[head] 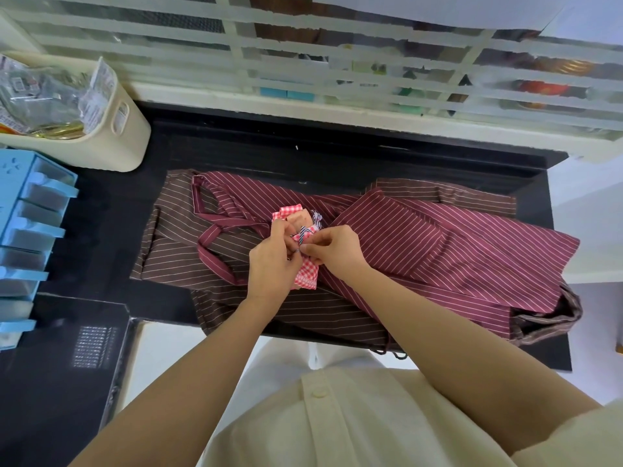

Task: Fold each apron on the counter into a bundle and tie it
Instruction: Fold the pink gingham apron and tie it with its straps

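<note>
We are seeing a bright, evenly lit scene, with soft daylight coming through the frosted slatted window [337, 72] and laying only faint shadows on the bench [337, 156]. The wide lens is bowing straight lines toward the edges, and the glass is blurring whatever lies behind it. The striped aprons [438, 237] are showing sharp in the middle, while a grid of glare is sitting on the glossy black panel [50, 382].

A bare strip of black worktop [337, 156] runs behind the spread maroon apron [455, 241] and brown apron [175, 244]. A cream bin [111, 143] and blue drawer unit [20, 173] block the left; a slatted grille [303, 72] closes the back.
</note>
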